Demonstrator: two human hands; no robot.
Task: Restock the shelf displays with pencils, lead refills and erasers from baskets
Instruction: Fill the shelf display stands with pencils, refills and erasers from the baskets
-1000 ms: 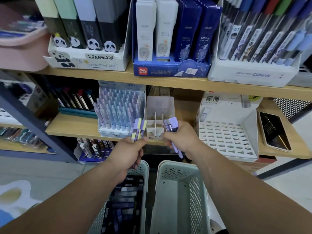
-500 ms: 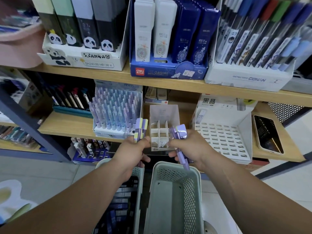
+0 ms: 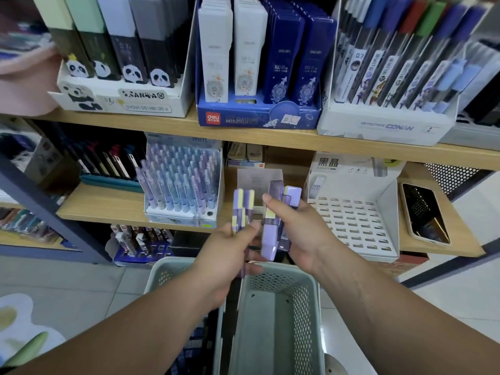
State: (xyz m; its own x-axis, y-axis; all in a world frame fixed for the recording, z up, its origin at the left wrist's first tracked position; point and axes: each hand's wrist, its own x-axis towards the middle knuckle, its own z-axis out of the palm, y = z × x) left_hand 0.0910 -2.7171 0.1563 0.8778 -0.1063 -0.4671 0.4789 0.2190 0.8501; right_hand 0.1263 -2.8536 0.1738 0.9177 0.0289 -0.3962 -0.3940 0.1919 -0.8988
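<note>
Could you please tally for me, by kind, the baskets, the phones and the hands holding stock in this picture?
Pale green perforated plastic baskets: 2
Black flat smartphone: 1
Hands gripping slim purple plastic packs: 2, the left hand and the right hand
Total: 5

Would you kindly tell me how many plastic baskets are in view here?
2. The left basket, partly behind the left forearm, holds dark packs; the right basket stands right beside it, nothing visible inside. No others show, though the arms may hide something.
</note>
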